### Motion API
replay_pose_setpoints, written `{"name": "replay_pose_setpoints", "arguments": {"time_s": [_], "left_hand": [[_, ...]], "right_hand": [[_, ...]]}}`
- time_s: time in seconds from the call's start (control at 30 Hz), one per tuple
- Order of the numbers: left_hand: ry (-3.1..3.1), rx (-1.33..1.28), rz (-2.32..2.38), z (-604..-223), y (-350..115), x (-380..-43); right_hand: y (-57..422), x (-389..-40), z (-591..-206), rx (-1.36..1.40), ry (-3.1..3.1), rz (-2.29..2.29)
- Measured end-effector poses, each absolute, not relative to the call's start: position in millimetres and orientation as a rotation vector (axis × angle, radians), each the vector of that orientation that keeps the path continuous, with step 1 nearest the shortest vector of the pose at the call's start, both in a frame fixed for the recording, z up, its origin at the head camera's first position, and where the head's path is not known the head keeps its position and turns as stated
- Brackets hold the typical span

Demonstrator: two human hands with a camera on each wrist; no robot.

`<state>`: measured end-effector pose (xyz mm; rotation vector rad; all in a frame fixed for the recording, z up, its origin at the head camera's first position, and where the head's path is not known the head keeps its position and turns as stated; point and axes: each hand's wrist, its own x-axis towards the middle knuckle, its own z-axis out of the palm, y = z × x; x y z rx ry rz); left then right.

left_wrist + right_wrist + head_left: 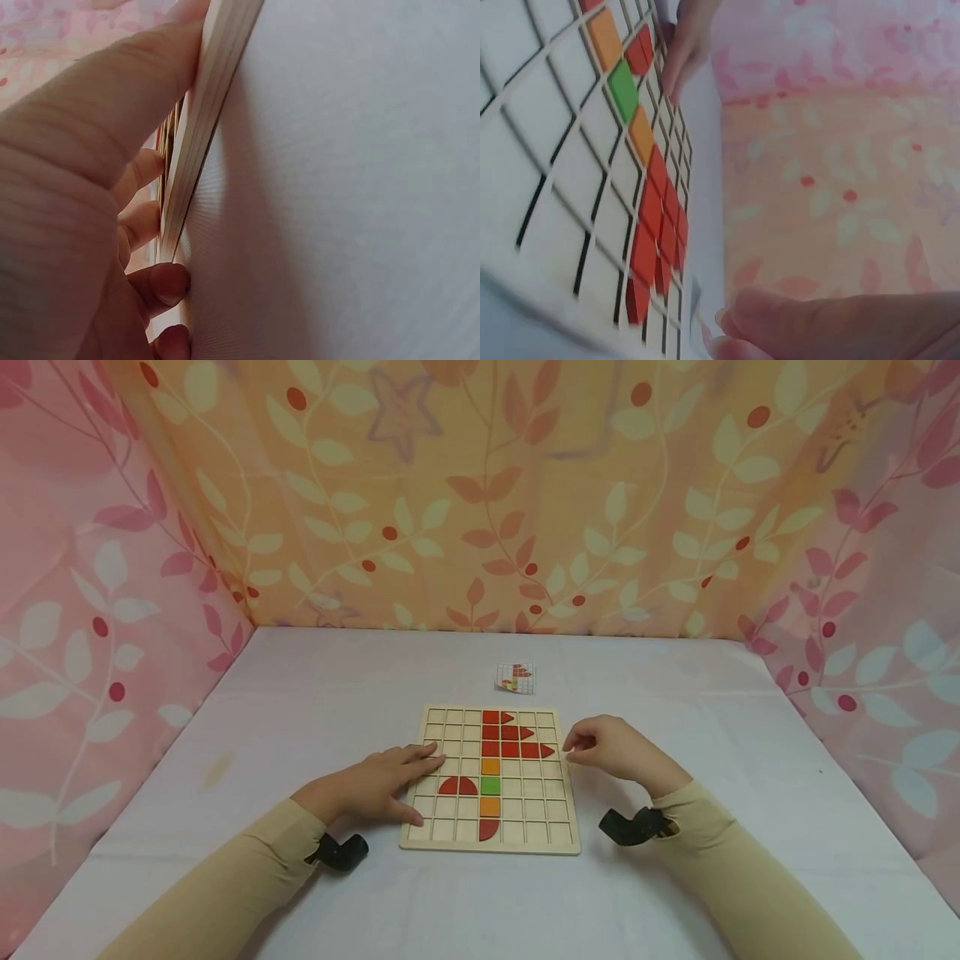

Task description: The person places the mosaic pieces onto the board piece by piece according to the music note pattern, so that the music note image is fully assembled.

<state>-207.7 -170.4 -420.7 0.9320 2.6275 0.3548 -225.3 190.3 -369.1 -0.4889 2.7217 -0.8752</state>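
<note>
A wooden grid board (525, 814) lies on the table with coloured flat pieces in its squares. Three rows of red squares end in red triangles (547, 750) at its upper right. Below them run an orange square (490, 767), a green square (490, 786), a second orange square (490, 807) and a red quarter-round (489, 829). Two more red quarter-rounds (457, 786) lie side by side to the left. My left hand (378, 783) rests on the board's left edge, fingers spread. My right hand (618, 750) is beside the right edge, fingers loosely bent, no piece visible in it.
A small printed card (515, 678) with a coloured grid picture lies behind the board. White cloth (315, 677) covers the table. Patterned curtains (480, 502) close off the back and both sides. Black wrist devices (633, 825) sit at the sleeve cuffs.
</note>
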Motion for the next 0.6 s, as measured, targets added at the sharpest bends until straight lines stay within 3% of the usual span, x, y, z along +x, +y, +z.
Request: {"name": "replay_pose_setpoints", "arguments": {"time_s": [0.6], "left_hand": [[2.641, 0.909, 0.332, -420.2, -167.5, -206.7]], "right_hand": [[297.1, -203.2, -378.1, -0.201, 2.701, -0.781]]}}
